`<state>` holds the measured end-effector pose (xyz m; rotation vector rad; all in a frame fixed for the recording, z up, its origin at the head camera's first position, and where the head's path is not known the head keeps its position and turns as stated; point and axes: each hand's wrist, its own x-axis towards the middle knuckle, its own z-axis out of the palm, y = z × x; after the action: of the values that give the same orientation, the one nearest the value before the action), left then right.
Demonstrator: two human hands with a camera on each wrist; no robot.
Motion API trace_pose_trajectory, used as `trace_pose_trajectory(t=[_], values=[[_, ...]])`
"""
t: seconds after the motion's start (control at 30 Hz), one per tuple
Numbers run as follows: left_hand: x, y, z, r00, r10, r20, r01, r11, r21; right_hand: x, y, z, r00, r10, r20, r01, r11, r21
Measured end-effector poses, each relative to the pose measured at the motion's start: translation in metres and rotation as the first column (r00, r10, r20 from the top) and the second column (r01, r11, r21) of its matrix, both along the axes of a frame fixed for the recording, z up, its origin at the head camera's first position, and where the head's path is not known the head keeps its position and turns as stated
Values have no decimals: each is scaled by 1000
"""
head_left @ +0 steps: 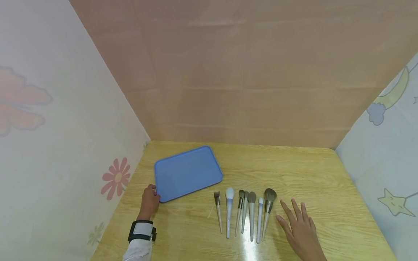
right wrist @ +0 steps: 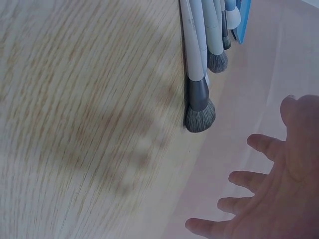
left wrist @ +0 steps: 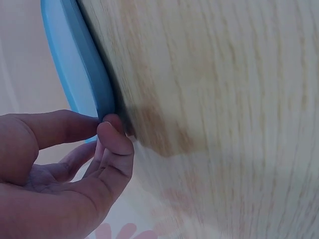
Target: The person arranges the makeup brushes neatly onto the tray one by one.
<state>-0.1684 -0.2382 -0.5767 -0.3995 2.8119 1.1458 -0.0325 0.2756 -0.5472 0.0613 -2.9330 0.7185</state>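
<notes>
A blue rectangular tray [head_left: 187, 174] lies at an angle toward the back left of the table. At its near left corner my left hand [head_left: 150, 201] pinches the rim; the left wrist view shows finger and thumb meeting on the tray's edge [left wrist: 94, 74]. Several makeup brushes lie side by side in a row right of the tray, bristles pointing away from me. The rightmost is a large dark fluffy brush [head_left: 269, 195]; a white-headed brush [head_left: 229, 195] is further left. My right hand [head_left: 302, 232] is beside the row's right end, fingers spread, holding nothing.
A thin pale stick-like mark [head_left: 210, 211] shows left of the leftmost flat brush [head_left: 217, 201]. Printed walls stand at the left [head_left: 81, 145] and right [head_left: 385, 163], and a tan wall [head_left: 245, 90] closes the back of the wood-grain table [head_left: 339, 217].
</notes>
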Motion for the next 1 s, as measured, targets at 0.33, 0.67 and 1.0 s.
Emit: trace_pose_trajectory(t=[0.33, 0.67, 1.0], values=[[0, 5, 2, 1000, -4, 7, 4, 1000, -17, 1, 0, -2, 1000, -6, 11, 6, 1000, -19], [-2, 9, 4, 999, 13, 36, -12, 999, -35, 2, 0, -3, 1000, -10, 21, 10, 1000, -19], [-10, 11, 2, 1000, 2, 24, -2, 1000, -16, 3, 0, -3, 1000, -16, 13, 16, 999, -28]])
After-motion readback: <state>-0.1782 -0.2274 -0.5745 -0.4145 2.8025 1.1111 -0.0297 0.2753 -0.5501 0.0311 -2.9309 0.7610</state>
